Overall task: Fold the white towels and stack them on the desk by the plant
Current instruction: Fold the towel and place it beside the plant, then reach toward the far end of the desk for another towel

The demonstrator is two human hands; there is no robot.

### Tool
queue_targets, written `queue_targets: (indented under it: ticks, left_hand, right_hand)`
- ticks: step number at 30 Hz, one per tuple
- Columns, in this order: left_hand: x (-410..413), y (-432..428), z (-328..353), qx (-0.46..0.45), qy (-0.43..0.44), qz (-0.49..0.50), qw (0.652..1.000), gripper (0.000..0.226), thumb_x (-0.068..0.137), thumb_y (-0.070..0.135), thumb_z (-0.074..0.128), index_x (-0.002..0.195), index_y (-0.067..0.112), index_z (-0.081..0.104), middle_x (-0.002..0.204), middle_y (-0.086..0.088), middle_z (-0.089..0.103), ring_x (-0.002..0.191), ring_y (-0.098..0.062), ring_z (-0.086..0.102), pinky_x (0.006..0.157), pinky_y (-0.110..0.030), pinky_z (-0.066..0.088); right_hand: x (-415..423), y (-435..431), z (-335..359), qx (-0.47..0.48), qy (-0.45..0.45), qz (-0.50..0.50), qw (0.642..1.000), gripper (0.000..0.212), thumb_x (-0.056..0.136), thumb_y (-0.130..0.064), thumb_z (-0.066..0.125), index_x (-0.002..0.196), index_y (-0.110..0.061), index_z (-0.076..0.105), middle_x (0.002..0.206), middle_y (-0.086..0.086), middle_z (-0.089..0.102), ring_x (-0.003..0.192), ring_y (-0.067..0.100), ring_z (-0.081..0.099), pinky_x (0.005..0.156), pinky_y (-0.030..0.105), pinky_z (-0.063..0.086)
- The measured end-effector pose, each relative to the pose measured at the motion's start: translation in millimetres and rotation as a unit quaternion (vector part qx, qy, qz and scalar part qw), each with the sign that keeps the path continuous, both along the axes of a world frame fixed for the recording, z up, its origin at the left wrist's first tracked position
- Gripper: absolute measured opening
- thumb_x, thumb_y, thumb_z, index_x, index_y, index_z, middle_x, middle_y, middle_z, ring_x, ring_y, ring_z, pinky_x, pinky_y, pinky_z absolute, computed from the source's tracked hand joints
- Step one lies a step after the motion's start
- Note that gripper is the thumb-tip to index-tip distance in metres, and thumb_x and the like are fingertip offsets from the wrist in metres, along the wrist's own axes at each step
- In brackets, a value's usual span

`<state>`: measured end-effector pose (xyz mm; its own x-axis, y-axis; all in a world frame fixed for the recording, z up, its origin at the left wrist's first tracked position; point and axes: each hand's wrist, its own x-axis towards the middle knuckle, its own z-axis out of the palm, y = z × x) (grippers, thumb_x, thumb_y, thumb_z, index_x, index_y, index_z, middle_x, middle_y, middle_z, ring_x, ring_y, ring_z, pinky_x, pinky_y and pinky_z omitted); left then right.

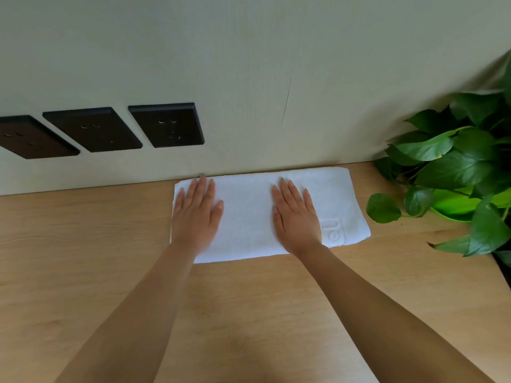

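I look down along two bare forearms that reach away from me over a wooden bench (83, 244). Both hands lie palm-down on one white towel (249, 214), which is spread flat as a long strip. Its long axis runs left to right, and its far edge sits against the foot of the wall. The left hand (197, 214) covers the towel's left end. The right hand (296, 217) rests just right of the middle, beside a woven logo. The strip's right end lies bare beyond the right hand, so I judge that hand the nearer one to take that end and fold it leftward. The fingers (203, 186) of both hands are straight and a little spread, pressing flat on the cloth; neither hand grips anything. Farther right, near the towel but apart from it, stands a leafy plant (448, 164) in a green pot (456, 204). On the wall behind are three dark sockets (166, 124). I see no other towel.
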<state>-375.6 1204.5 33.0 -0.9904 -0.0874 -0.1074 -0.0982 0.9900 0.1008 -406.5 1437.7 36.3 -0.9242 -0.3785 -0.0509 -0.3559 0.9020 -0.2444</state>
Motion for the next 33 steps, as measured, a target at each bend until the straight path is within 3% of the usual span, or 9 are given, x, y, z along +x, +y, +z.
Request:
queue_targets:
  ticks: [8,11,14,17,21,24,28,33]
  left_hand:
    - [0.8,6.1,13.5,-0.005,-0.046,0.05,0.998,0.063,0.1,0.044,0.006,0.151,0.011,-0.008,0.16,-0.007,-0.013,0.146,-0.017,-0.015,0.119,-0.041,-0.01]
    - [8.7,22.1,23.6,0.035,-0.014,0.046,0.998,0.062,0.102,0.042,0.013,0.151,0.007,-0.001,0.161,-0.008,-0.003,0.147,-0.018,-0.009,0.119,-0.038,-0.008]
    - [18.4,36.7,35.7,0.049,-0.001,0.028,0.998,0.059,0.103,0.04,0.017,0.152,0.009,0.006,0.16,-0.006,0.01,0.148,-0.018,0.004,0.12,-0.033,0.002]
    - [28.6,40.9,49.7,0.035,0.007,0.012,0.999,0.054,0.104,0.037,0.02,0.151,0.011,0.021,0.154,-0.006,0.032,0.143,-0.019,0.026,0.116,-0.033,0.02]
    - [46.3,38.4,68.7,0.062,0.051,0.037,0.996,0.045,0.103,0.031,0.026,0.132,0.013,0.054,0.122,-0.006,0.062,0.112,-0.025,0.055,0.09,-0.036,0.04]
    - [67.6,32.5,80.6,0.095,0.072,0.088,0.989,0.037,0.1,0.026,0.033,0.114,0.013,0.065,0.102,-0.005,0.065,0.096,-0.025,0.057,0.077,-0.034,0.041]
    - [106.6,12.7,92.9,0.105,0.066,0.162,0.979,0.029,0.098,0.031,0.038,0.112,0.017,0.059,0.101,-0.001,0.066,0.096,-0.023,0.06,0.082,-0.033,0.041]
    - [161.3,-28.1,108.7,0.036,0.057,0.21,0.975,0.021,0.095,0.032,0.038,0.104,0.021,0.054,0.103,0.0,0.062,0.097,-0.023,0.056,0.079,-0.035,0.032]
  right_hand:
    - [-1.8,-4.3,10.4,0.05,-0.043,0.002,0.998,0.068,0.09,-0.04,-0.01,0.153,-0.017,0.002,0.161,0.001,-0.005,0.147,0.015,-0.01,0.118,0.037,-0.012]
    - [-0.5,-7.6,24.5,0.049,-0.069,-0.002,0.996,0.054,0.103,-0.031,0.012,0.153,-0.017,0.0,0.161,0.003,-0.007,0.147,0.016,-0.011,0.12,0.037,-0.008]
    - [6.5,-12.4,45.5,0.023,-0.055,0.012,0.998,0.052,0.104,-0.025,0.023,0.154,-0.019,0.009,0.162,0.002,0.004,0.148,0.015,0.002,0.12,0.036,0.004]
    - [10.0,-13.8,68.7,0.009,-0.051,0.038,0.998,0.048,0.103,-0.021,0.03,0.151,-0.02,0.025,0.157,0.0,0.025,0.142,0.015,0.028,0.111,0.032,0.026]
    - [15.6,-15.9,94.7,0.055,-0.067,0.073,0.994,0.043,0.101,-0.019,0.031,0.142,-0.022,0.041,0.14,-0.002,0.049,0.12,0.019,0.052,0.093,0.033,0.038]
    - [24.4,-30.9,110.6,0.082,-0.09,0.087,0.989,0.039,0.097,-0.02,0.035,0.133,-0.023,0.05,0.128,-0.003,0.057,0.111,0.02,0.056,0.088,0.031,0.04]
    - [47.5,-69.3,126.4,0.101,-0.101,0.119,0.983,0.028,0.091,-0.022,0.042,0.114,-0.021,0.058,0.11,-0.003,0.062,0.097,0.02,0.059,0.075,0.028,0.041]
    - [92.5,-129.4,144.7,0.087,-0.095,0.164,0.978,0.023,0.087,-0.026,0.047,0.104,-0.017,0.06,0.102,-0.001,0.062,0.092,0.02,0.06,0.076,0.031,0.045]
